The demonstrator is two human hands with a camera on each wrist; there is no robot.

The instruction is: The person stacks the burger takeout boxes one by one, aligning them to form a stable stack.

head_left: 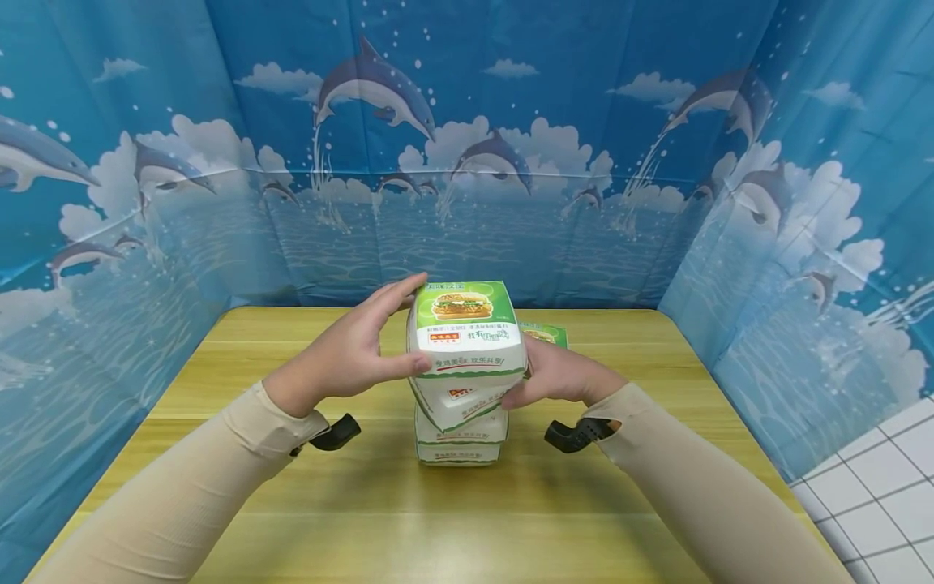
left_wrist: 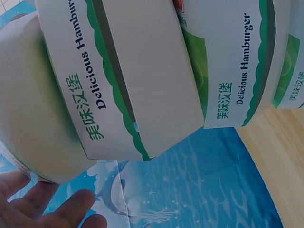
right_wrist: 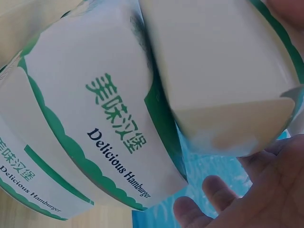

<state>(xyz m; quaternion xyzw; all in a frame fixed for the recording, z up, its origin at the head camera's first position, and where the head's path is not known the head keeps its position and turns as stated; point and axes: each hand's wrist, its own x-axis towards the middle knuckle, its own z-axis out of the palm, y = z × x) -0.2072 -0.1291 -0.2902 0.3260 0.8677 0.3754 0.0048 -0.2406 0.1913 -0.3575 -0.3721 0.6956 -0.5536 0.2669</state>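
Several white-and-green hamburger boxes stand stacked near the table's middle. The top hamburger box [head_left: 470,324] has a burger picture on its lid and sits slightly tilted. My left hand [head_left: 339,357] grips its left side, thumb on the front face and fingers towards the back. From the right, my right hand [head_left: 562,373] holds the same box, its thumb low by the box beneath. That second box [head_left: 452,403] is turned askew on the lower boxes [head_left: 458,454]. In the right wrist view, fingertips [right_wrist: 216,187] spread below the top box [right_wrist: 223,71].
Another green-topped hamburger box [head_left: 556,334] lies behind the right hand, mostly hidden. The wooden table [head_left: 292,519] is bounded by a blue dolphin-print curtain [head_left: 474,235] at the back and sides. White tiles [head_left: 876,487] show at the lower right.
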